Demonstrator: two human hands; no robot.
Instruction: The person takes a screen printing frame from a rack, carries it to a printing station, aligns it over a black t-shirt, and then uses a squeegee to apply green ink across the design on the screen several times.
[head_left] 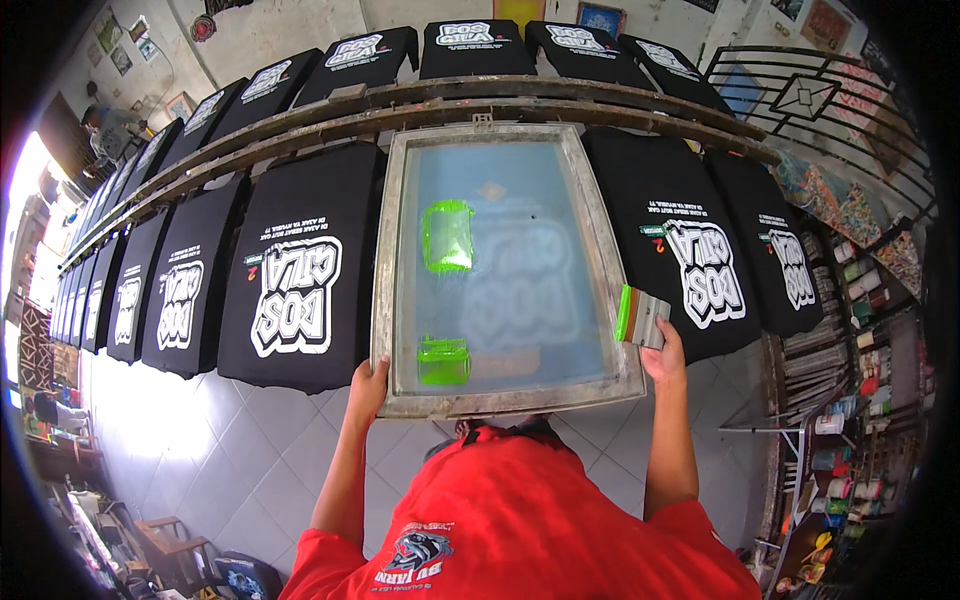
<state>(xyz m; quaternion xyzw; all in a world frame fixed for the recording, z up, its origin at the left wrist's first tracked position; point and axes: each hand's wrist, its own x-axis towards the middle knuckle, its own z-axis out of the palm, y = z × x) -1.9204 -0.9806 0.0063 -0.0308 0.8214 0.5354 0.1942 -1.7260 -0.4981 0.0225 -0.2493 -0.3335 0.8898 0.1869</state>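
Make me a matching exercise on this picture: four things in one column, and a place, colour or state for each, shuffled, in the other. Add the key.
Column one
1. Left hand
2. Right hand
3. Squeegee
4. Screen

Column two
A. Pale blue inside a worn, light border
B. Wrapped around the tool with a green edge
C. At the lower left, on the border
D. Bright green along one edge

Pairs: 1-C, 2-B, 3-D, 4-A

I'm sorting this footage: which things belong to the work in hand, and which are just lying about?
In use: pale-framed rectangular blue mesh screen; flat green-edged grey squeegee; black fabric shirts printed white.

Just about: brown wooden chair; yellow-framed blue wall picture.
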